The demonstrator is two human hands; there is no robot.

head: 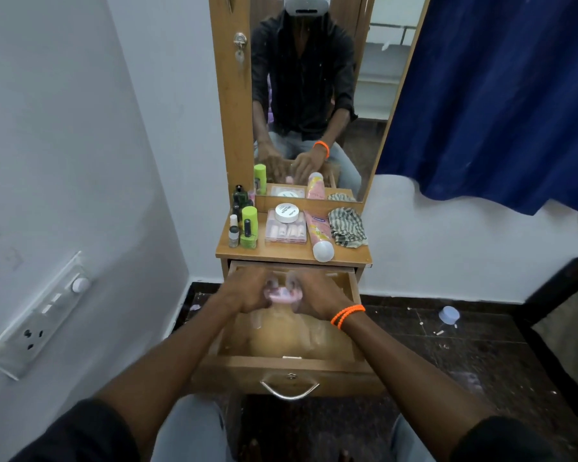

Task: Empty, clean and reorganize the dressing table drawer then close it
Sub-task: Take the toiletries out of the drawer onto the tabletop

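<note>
The wooden drawer (291, 366) of the dressing table stands pulled out in front of me. Both hands are over its far half. My left hand (247, 293) and my right hand (316, 296) are closed together around a cluster of small pink items (282, 295), blurred by motion. The near half of the drawer bottom shows bare wood under a clear plastic sheet (317, 335). On the table top (224, 250) stand small bottles (244, 228), a clear box of nail items (286, 230) with a white jar on it, a pink tube (319, 233) and a striped cloth (347, 226).
A mirror (314, 95) rises behind the table top and reflects me. A blue curtain (498, 95) hangs on the right. A switch panel (37, 325) sits on the left wall. A small blue cap (448, 314) and scraps lie on the dark floor. A dark furniture edge (561, 288) is at right.
</note>
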